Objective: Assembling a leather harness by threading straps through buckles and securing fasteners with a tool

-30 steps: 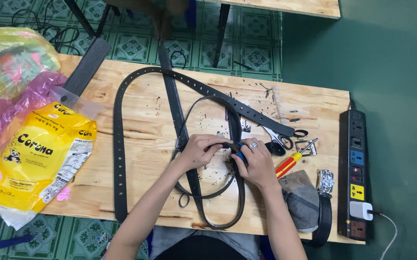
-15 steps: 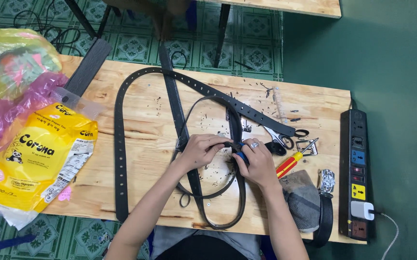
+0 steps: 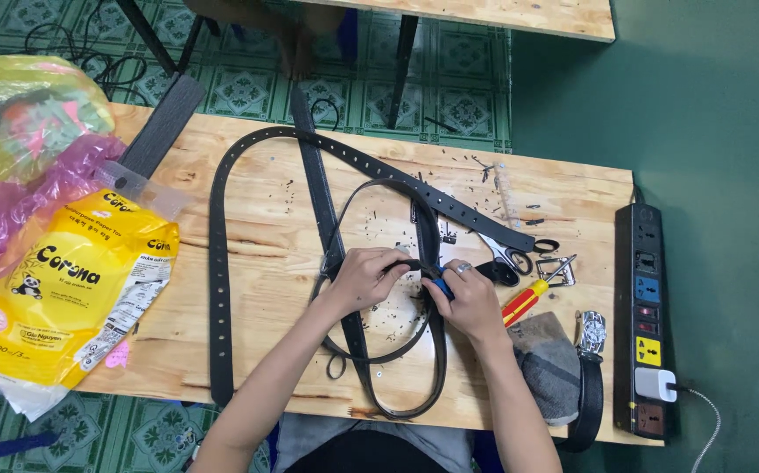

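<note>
Two hands working a black belt on a plywood table.

A yellow pack (image 3: 64,289) with black print lies at the table's (image 3: 248,350) left edge, under pink (image 3: 21,219) and yellow plastic bags (image 3: 29,105); a black power strip (image 3: 646,324) with coloured labels and a white plug stands along the right edge. The left hand (image 3: 360,278) pinches the belt (image 3: 423,236) near the table's middle, fingers closed on the strap; the right hand (image 3: 471,302) is curled around a blue tool (image 3: 441,286) pressed to the same strap. More belts (image 3: 218,263) loop around them. Scissors (image 3: 506,256), a red-and-yellow screwdriver (image 3: 524,302), buckles (image 3: 559,270) and a grey cloth (image 3: 546,363) crowd the right side.
</note>
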